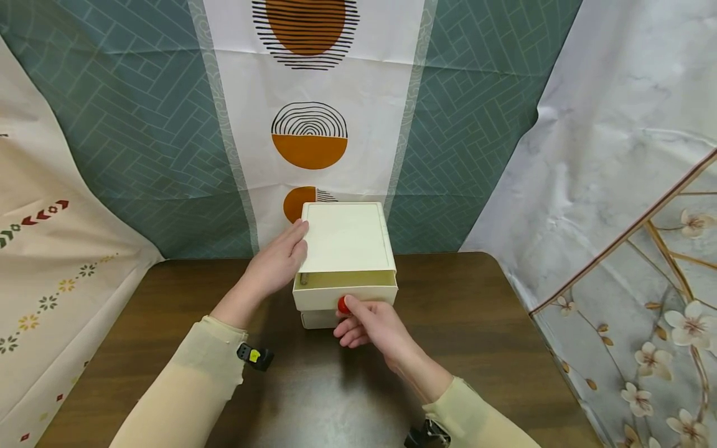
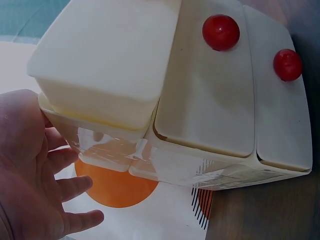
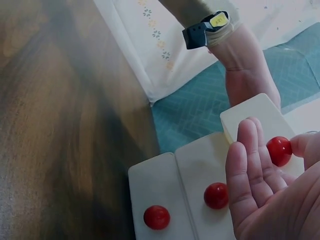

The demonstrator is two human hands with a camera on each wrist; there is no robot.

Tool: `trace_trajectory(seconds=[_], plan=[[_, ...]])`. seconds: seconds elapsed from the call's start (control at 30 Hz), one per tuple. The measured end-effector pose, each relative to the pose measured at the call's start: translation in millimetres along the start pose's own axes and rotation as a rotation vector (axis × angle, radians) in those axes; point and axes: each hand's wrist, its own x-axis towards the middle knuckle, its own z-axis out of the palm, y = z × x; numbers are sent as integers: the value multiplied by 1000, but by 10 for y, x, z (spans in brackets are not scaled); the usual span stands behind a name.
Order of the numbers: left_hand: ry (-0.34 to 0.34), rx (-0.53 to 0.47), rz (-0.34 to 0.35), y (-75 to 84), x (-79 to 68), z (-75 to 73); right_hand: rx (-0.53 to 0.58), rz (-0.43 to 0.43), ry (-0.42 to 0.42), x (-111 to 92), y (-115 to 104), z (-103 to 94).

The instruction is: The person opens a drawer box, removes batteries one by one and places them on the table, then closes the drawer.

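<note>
A small cream drawer cabinet [image 1: 348,236] stands on the table, and its top drawer [image 1: 317,299] is pulled partly out. My right hand [image 1: 376,326] pinches the red round knob [image 3: 279,151] of that drawer between thumb and finger; the other fingers stretch out below it. Against the cabinet's left side rests my left hand [image 1: 278,258], its fingers fairly straight and spread in the left wrist view. Two lower drawers sit closed, with a middle knob [image 2: 221,32] and a bottom knob [image 2: 287,65]. A small greyish thing [image 1: 304,279] shows inside the open drawer at its left; its kind is unclear.
The dark wooden table [image 1: 476,348] extends around the cabinet. Behind it hangs a patterned teal and white cloth [image 1: 476,124]. A cream cloth [image 1: 67,249] hangs at the left, and a floral one [image 1: 633,280] at the right.
</note>
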Motion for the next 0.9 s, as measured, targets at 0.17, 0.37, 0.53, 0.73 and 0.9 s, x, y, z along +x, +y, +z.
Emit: trace_trajectory(seconds=[0.17,0.37,0.53,0.73,0.9], plan=[[-5,2,-1,-1,1,1,-1,11,3,-52,11,4],[-2,-2,0,4,-6,-6,-1,-1,-10,-116,31,5],[0,0,-2,2,-8,-3,3,5,-15,-167,43,8],[-1,1,1,1,-9,7,10,3,-26,-227,46,16],[0,9,-5,7,-11,12,17,3,-32,-274,52,22]])
